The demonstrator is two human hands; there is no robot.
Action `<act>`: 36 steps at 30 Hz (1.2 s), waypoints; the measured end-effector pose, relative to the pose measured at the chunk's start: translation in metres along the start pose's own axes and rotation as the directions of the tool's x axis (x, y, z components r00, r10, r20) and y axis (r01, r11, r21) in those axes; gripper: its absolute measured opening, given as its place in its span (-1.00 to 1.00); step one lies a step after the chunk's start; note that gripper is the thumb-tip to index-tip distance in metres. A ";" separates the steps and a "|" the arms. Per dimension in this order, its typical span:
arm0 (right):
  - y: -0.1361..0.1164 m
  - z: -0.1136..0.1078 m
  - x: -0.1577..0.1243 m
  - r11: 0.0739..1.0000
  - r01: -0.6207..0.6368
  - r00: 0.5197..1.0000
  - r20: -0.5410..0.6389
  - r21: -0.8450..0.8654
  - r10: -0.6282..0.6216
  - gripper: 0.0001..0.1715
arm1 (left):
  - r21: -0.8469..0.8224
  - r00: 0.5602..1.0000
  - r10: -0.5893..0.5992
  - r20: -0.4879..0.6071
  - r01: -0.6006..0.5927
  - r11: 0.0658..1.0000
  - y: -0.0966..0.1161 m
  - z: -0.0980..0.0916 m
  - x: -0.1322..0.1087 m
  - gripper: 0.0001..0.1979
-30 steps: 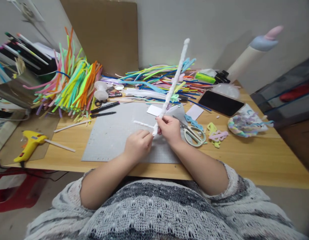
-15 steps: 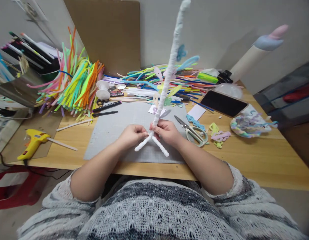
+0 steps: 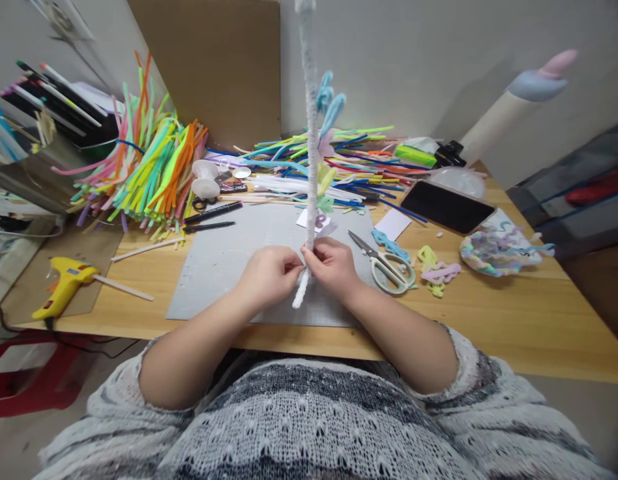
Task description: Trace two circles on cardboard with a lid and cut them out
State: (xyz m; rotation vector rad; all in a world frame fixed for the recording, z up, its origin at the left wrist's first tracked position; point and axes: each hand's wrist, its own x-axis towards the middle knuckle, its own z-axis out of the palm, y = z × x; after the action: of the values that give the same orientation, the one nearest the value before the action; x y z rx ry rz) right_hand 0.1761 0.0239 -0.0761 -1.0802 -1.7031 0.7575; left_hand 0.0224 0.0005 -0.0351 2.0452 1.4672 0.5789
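A long white pipe-cleaner-wrapped stick point(image 3: 311, 153) stands almost upright over the grey cutting mat point(image 3: 223, 267), its top leaving the frame. Small blue, yellow and pale shapes cling to its middle. My right hand point(image 3: 333, 265) is closed round the stick near its lower end. My left hand point(image 3: 269, 273) pinches the same spot from the left, fingers closed on the white pipe cleaner. A short white tail point(image 3: 301, 293) hangs below both hands.
Scissors point(image 3: 386, 263) lie right of my hands. A yellow glue gun point(image 3: 63, 283) rests at the left. Heaps of coloured pipe cleaners point(image 3: 153, 170) fill the back, with black pens point(image 3: 211, 217), a dark phone point(image 3: 446, 207) and a woven dish point(image 3: 493, 250).
The stick has swung from leaning right to almost vertical. The two splayed white tails below my hands have come together into one short tail.
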 end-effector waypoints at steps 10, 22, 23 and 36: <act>0.011 0.005 0.006 0.855 -0.336 0.927 -0.024 0.395 0.375 -0.73 | 0.617 0.841 0.492 -0.224 -0.269 0.740 -0.012 0.035 -0.013 -0.77; 0.004 0.005 0.008 0.738 -0.340 0.930 0.091 0.583 0.357 -0.61 | 0.581 0.840 0.445 -0.311 -0.203 0.788 -0.016 0.037 -0.012 -0.78; 0.003 0.005 0.007 0.735 -0.338 0.929 0.082 0.589 0.361 -0.62 | 0.569 0.842 0.438 -0.316 -0.201 0.797 -0.016 0.038 -0.013 -0.78; -0.005 -0.002 0.004 0.945 -0.218 0.974 0.121 0.244 0.194 -0.73 | 0.352 0.934 0.302 -0.191 -0.222 0.909 -0.008 0.017 -0.004 -0.82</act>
State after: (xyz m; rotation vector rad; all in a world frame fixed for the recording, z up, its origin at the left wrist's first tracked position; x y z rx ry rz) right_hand 0.1754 0.0255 -0.0694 -1.0638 -1.5328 1.1464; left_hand 0.0261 -0.0043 -0.0528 2.5356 1.5124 0.7579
